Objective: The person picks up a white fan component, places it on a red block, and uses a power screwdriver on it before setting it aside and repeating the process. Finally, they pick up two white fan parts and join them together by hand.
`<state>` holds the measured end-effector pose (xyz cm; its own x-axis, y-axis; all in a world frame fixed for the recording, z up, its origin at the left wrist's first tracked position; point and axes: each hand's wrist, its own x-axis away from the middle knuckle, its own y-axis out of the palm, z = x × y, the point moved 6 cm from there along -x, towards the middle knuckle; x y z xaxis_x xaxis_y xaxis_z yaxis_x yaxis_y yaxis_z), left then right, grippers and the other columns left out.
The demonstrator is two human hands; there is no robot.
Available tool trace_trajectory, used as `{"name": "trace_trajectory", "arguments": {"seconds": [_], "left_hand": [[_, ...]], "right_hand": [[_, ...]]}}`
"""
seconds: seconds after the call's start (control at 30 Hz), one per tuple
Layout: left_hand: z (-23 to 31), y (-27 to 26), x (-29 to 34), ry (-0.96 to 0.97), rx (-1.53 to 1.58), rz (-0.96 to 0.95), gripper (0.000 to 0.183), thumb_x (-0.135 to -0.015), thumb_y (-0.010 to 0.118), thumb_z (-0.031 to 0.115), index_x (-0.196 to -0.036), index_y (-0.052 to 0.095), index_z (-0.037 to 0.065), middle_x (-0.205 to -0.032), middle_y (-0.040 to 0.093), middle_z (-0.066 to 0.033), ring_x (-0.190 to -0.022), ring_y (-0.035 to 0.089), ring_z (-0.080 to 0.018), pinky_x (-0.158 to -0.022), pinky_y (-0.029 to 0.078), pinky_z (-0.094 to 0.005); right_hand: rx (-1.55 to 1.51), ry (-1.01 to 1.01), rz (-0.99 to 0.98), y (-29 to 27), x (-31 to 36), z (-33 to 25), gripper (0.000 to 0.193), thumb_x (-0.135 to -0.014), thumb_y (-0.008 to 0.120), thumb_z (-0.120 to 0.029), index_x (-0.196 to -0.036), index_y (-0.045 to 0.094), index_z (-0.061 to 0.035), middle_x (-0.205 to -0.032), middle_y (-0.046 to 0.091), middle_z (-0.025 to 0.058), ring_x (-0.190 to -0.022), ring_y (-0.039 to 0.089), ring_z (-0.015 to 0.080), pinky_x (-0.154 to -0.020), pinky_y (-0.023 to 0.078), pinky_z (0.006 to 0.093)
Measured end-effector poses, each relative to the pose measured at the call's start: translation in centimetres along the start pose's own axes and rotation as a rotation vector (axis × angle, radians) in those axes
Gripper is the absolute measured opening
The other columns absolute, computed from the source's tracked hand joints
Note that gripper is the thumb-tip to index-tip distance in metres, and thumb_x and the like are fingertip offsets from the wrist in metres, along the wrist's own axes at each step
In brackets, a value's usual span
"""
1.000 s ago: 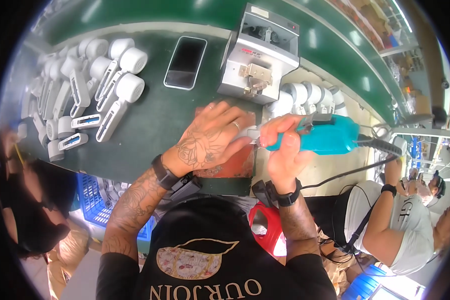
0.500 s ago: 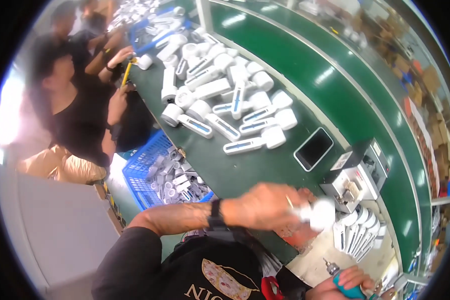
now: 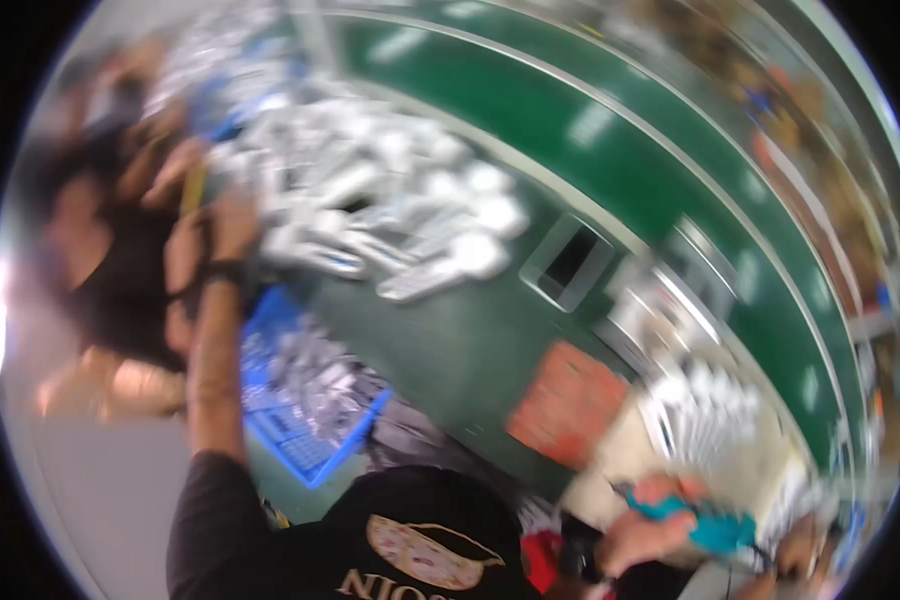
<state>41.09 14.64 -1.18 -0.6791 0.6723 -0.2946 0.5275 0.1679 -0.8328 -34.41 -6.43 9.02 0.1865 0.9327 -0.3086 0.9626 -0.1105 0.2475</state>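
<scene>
My left hand (image 3: 233, 225) is stretched far out to the left, beside the near left side of a heap of white plastic parts (image 3: 370, 185) with round heads and flat handles. Motion smears its fingers, so whether it holds anything is hidden. At the lower right my right hand (image 3: 650, 535) is wrapped round a teal power screwdriver (image 3: 722, 530), its bit pointing left. Beyond the screwdriver, several white parts (image 3: 710, 415) lie side by side in a fan. A worn red pad (image 3: 568, 405) lies between the heap and the fan, with nothing on it.
A phone (image 3: 568, 262) lies on the green table (image 3: 440, 345) near a metal box-like device (image 3: 660, 310). Below the table edge stands a blue basket (image 3: 315, 455) of grey parts. At the left, a co-worker (image 3: 130, 260) is close to my left hand, near a yellow tool (image 3: 194, 185).
My left hand has swung from above the red pad, where it held a white part, far left to the heap. The right hand and screwdriver have stayed low right. The whole view has shifted.
</scene>
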Motion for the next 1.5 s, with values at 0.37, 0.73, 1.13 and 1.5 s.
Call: {"name": "trace_trajectory", "arguments": {"seconds": [0.37,0.73,1.13,1.5], "left_hand": [[36.8,-44.6,14.6,1.004,1.392,0.088,0.027,-0.087,0.071,0.022,-0.107,0.066,0.004,-0.092,0.068,-0.0154,-0.081,0.066,-0.0335,-0.068,0.053,-0.0386],[50.5,-44.0,23.4,1.152,1.200,-0.076,0.049,-0.096,0.056,0.044,-0.130,0.055,0.009,-0.100,0.059,-0.0163,-0.086,0.064,-0.0329,-0.075,0.050,-0.0456],[40.6,-43.4,20.6,1.098,1.347,-0.045,0.037,-0.086,0.071,0.015,-0.119,0.056,0.010,-0.099,0.063,-0.0134,-0.093,0.064,-0.0364,-0.074,0.051,-0.0449],[39.6,-40.3,18.8,1.075,1.615,0.082,0.033,-0.080,0.077,0.015,-0.110,0.065,0.008,-0.100,0.066,-0.0099,-0.092,0.065,-0.0320,-0.079,0.054,-0.0414]], "right_hand": [[0.103,0.055,-0.132,-0.2,1.6,-2.5,0.069,-0.088,0.068,-0.057,-0.116,0.047,0.0018,-0.072,0.054,0.0071,-0.063,0.054,0.0175,-0.057,0.046,0.0310],[0.084,0.084,-0.104,-3.0,2.6,-2.6,0.071,-0.085,0.071,-0.058,-0.114,0.049,0.0017,-0.073,0.053,0.0058,-0.063,0.054,0.0172,-0.056,0.044,0.0296],[0.148,0.131,-0.228,-0.1,0.2,1.0,0.066,-0.090,0.067,-0.051,-0.123,0.051,0.0035,-0.084,0.059,0.0076,-0.075,0.058,0.0165,-0.067,0.046,0.0286],[0.194,0.134,-0.322,3.5,-2.4,3.0,0.050,-0.097,0.062,-0.035,-0.125,0.048,0.0051,-0.085,0.058,0.0078,-0.080,0.059,0.0185,-0.071,0.048,0.0320]]}}
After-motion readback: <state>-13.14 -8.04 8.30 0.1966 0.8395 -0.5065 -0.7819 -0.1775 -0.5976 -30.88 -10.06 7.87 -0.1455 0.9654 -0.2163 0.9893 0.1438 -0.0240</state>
